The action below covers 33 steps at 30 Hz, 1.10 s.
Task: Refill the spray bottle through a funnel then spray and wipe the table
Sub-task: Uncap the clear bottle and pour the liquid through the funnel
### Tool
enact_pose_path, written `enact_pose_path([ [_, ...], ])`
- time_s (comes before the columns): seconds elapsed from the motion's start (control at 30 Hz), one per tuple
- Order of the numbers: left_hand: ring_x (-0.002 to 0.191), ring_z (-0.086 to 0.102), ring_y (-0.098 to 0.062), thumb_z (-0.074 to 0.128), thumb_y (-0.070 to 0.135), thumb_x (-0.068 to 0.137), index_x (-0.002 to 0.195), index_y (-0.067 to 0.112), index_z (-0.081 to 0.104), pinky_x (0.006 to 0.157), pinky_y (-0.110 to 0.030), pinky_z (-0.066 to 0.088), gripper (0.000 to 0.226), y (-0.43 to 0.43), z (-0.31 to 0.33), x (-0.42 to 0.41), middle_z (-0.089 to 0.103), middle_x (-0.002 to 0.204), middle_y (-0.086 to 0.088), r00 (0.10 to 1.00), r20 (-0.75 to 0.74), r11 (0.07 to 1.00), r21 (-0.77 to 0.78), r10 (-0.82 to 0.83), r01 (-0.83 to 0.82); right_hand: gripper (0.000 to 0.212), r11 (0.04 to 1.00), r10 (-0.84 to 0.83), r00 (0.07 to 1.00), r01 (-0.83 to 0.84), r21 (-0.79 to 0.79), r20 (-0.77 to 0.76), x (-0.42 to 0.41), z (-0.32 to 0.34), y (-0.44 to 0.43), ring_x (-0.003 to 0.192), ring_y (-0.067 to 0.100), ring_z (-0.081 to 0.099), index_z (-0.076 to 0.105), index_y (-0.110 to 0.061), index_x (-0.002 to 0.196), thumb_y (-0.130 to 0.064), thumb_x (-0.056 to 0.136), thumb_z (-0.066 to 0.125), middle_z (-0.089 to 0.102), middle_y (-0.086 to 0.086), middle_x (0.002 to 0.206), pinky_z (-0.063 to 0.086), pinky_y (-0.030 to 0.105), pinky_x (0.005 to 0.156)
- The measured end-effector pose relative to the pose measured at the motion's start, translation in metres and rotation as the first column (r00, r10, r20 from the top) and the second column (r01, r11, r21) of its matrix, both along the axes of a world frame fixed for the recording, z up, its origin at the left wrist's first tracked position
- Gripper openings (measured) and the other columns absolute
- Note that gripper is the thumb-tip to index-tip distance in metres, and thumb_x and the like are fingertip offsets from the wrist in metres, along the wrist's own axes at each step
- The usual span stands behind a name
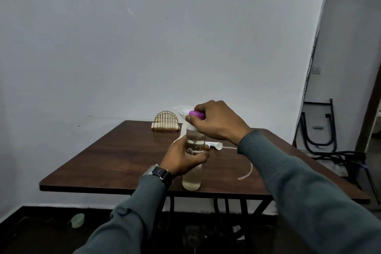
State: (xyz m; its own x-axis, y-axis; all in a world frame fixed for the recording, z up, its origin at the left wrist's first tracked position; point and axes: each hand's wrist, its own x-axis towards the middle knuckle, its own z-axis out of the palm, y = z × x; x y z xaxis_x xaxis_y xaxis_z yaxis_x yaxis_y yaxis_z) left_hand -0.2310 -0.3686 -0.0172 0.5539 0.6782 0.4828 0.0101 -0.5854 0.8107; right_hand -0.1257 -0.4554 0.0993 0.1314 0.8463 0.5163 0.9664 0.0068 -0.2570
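Note:
A clear spray bottle [191,180] stands near the front edge of the brown table [103,163], holding some pale liquid. My left hand [183,156] is wrapped around its middle. A white funnel [183,110] sits in the bottle's neck. My right hand [218,123] holds a small purple cap [196,114], tilted over the funnel's rim, with the thumb against the funnel's side. The white spray head [215,145] lies on the table behind the bottle, its thin tube [246,173] curving toward the right front.
A gold wire napkin holder [166,121] stands at the table's far edge by the wall. A pale green cup [78,220] lies on the dark floor at the left. Black folded metal frames [317,130] and cables lean at the right.

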Motion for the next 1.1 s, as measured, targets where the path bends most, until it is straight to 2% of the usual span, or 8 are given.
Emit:
enact_pose_path([
  [0.27,0.089,0.074,0.000,0.084,0.024,0.078,0.106,0.021,0.069,0.078,-0.019,0.059,0.032,0.002,0.002,-0.002,0.079,0.095,0.014,0.999,-0.041,1.000,0.023,-0.002,0.003,0.036,0.997,-0.009,1.000,0.010,-0.082,0.002,-0.002,0.009,0.002,0.075,0.019,0.058,0.073,-0.011,0.096,-0.045,0.098,0.061,0.068,0.007,0.082,0.036,0.028,0.057],
  [0.4,0.093,0.074,-0.002,0.084,0.023,0.078,0.112,0.021,0.068,0.084,-0.024,0.060,0.038,0.006,0.001,-0.002,0.079,0.099,0.014,0.998,-0.055,1.000,0.010,-0.028,0.029,0.032,0.994,0.008,1.000,-0.008,-0.107,0.006,-0.002,0.010,0.002,0.076,0.018,0.056,0.073,-0.014,0.097,-0.043,0.099,0.059,0.066,0.005,0.083,0.037,0.028,0.059],
  [0.63,0.102,0.074,-0.007,0.084,0.017,0.080,0.118,0.020,0.066,0.086,-0.028,0.061,0.042,0.008,0.001,-0.003,0.078,0.108,0.009,0.995,-0.051,0.996,-0.023,-0.086,0.084,0.025,0.986,0.094,0.994,-0.100,-0.132,-0.053,0.002,0.012,-0.003,0.094,0.017,0.059,0.072,-0.024,0.119,-0.026,0.100,0.056,0.069,-0.003,0.100,0.043,0.023,0.071],
  [0.7,0.100,0.073,-0.004,0.086,0.021,0.079,0.116,0.023,0.066,0.084,-0.028,0.059,0.043,0.007,0.001,-0.003,0.078,0.108,0.009,0.997,-0.034,0.997,-0.034,-0.065,0.064,0.030,0.983,0.101,0.994,-0.107,-0.147,-0.048,0.002,0.011,-0.001,0.106,0.020,0.061,0.067,-0.023,0.130,-0.025,0.102,0.055,0.070,0.002,0.118,0.044,0.027,0.082],
  [0.8,0.089,0.071,0.008,0.091,0.038,0.071,0.116,0.030,0.063,0.075,-0.015,0.055,0.053,-0.003,0.002,-0.006,0.075,0.103,0.014,0.999,-0.020,1.000,0.009,0.025,-0.025,0.039,0.977,0.107,0.992,-0.116,-0.180,-0.061,0.004,0.011,-0.001,0.120,0.020,0.058,0.056,-0.022,0.144,-0.026,0.105,0.052,0.062,0.003,0.140,0.041,0.028,0.092],
  [0.93,0.090,0.071,0.005,0.090,0.068,0.054,0.125,0.033,0.059,0.078,-0.021,0.060,0.084,-0.020,0.002,-0.008,0.074,0.108,0.016,0.975,0.122,0.978,0.067,0.188,-0.197,0.043,0.977,0.097,0.995,-0.099,-0.189,-0.019,0.009,0.007,-0.003,0.132,0.027,0.049,0.051,-0.028,0.148,-0.034,0.106,0.050,0.052,0.008,0.144,0.041,0.038,0.109],
  [1.0,0.089,0.073,-0.001,0.090,0.067,0.053,0.130,0.031,0.060,0.077,-0.026,0.062,0.090,-0.022,0.006,-0.007,0.073,0.110,0.014,0.956,0.189,0.970,0.050,0.226,-0.239,0.043,0.981,0.064,0.998,-0.064,-0.185,-0.005,0.009,0.006,-0.005,0.136,0.029,0.040,0.050,-0.033,0.148,-0.039,0.106,0.049,0.046,0.009,0.140,0.037,0.043,0.114],
  [1.1,0.078,0.074,0.000,0.095,0.048,0.060,0.135,0.028,0.059,0.073,-0.023,0.062,0.086,-0.021,0.014,-0.007,0.075,0.098,0.016,0.953,0.197,0.969,0.045,0.231,-0.244,0.042,0.981,0.067,0.998,-0.065,-0.182,0.008,0.011,0.008,-0.006,0.134,0.027,0.038,0.052,-0.035,0.148,-0.037,0.106,0.048,0.047,0.003,0.137,0.034,0.037,0.107],
])
